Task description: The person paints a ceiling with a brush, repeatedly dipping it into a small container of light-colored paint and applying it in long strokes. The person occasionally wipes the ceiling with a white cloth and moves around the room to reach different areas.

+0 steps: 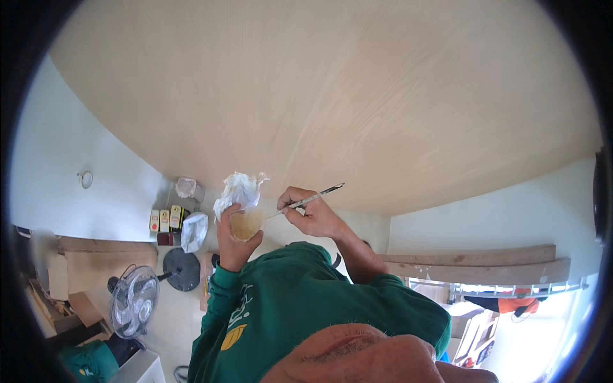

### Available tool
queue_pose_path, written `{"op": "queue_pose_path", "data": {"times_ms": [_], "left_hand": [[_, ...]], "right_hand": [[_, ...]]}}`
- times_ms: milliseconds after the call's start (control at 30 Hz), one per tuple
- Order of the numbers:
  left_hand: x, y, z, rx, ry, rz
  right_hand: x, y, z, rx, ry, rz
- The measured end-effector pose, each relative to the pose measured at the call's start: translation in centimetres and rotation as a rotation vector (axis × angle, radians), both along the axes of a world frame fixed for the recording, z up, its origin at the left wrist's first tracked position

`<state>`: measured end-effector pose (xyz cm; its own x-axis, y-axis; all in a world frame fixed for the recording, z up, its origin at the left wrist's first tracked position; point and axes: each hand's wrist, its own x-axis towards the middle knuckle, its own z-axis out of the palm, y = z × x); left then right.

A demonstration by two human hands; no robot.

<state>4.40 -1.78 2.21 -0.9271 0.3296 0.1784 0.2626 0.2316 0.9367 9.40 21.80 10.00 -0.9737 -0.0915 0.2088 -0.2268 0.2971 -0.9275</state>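
Indoors, in the head view, one wood-grained panel (332, 96) spans the far side, while one fan (134, 300), one white bag (194, 234) and three small containers (165, 221) stand to the left of the hands. A person's left hand (232, 241) curls around one see-through, yellowish cup (247, 225), one crumpled white wad (240, 191) at its far side. To the right, the right hand (317, 217) pinches one slim brush (328, 191), an end near the cup.
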Motion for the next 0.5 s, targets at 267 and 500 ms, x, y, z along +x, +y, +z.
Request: {"op": "queue_pose_path", "data": {"times_ms": [267,500], "left_hand": [[0.0,0.1,-0.3,0.083,-0.051,-0.048],[0.1,0.1,-0.7,0.099,-0.022,-0.04]], "right_hand": [[-0.1,-0.5,-0.2,-0.336,-0.195,-0.117],[-0.7,-0.9,-2.7,-0.26,-0.224,-0.276]]}}
